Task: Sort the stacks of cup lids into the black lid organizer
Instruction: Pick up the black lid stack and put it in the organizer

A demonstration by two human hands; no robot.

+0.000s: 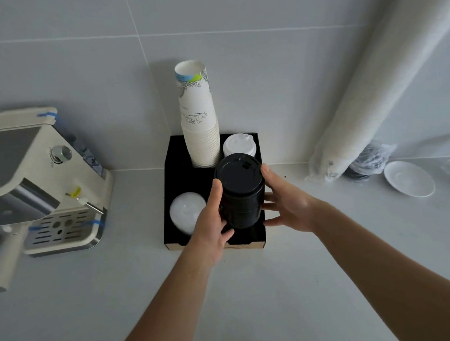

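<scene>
The black lid organizer (173, 158) stands on the counter against the wall. A stack of black lids (240, 190) is at its front right slot, its lower end inside the slot. My left hand (209, 222) grips the stack's left side. On the stack's right side rests my right hand (285, 200), thumb near the top lid and fingers spread. A stack of translucent white lids (186, 212) fills the front left slot. White lids (239, 143) sit in the back right slot. A tall stack of paper cups (198, 113) rises from the back left slot.
A cream coffee machine (36, 185) stands on the left of the counter. A long sleeve of white cups in plastic (378, 85) leans against the wall on the right. Beside it lie a bagged dark stack (368, 163) and a white saucer (409, 180).
</scene>
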